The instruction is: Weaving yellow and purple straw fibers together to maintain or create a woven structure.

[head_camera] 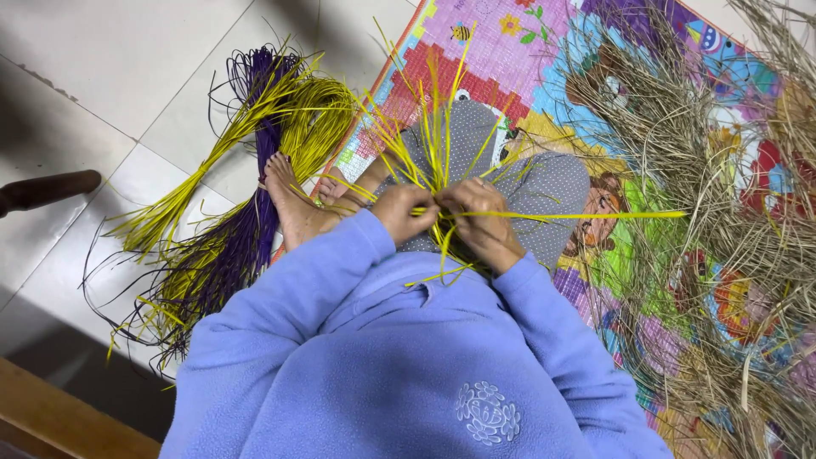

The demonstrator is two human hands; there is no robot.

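So I am pinching yellow strips (442, 183) in my closed left hand (401, 212) and right hand (480, 217) over my lap, the weave barely begun, with full bundles (246, 170) waiting at nine o'clock.

a cluster of thin yellow strips (435, 144) sits in the person's lap, above the grey dotted trousers, at the left edge of the colourful play mat (501, 51). the strips are narrow, flat and glossy, bright yellow throughout. they are gathered at one crossing point low in the cluster and fan upward and outward from there, most standing nearly upright, a few leaning left. one long strip (586, 215) runs level from that crossing point to the right, straight and taut, out over the mat. a few short ends hang below the crossing point.
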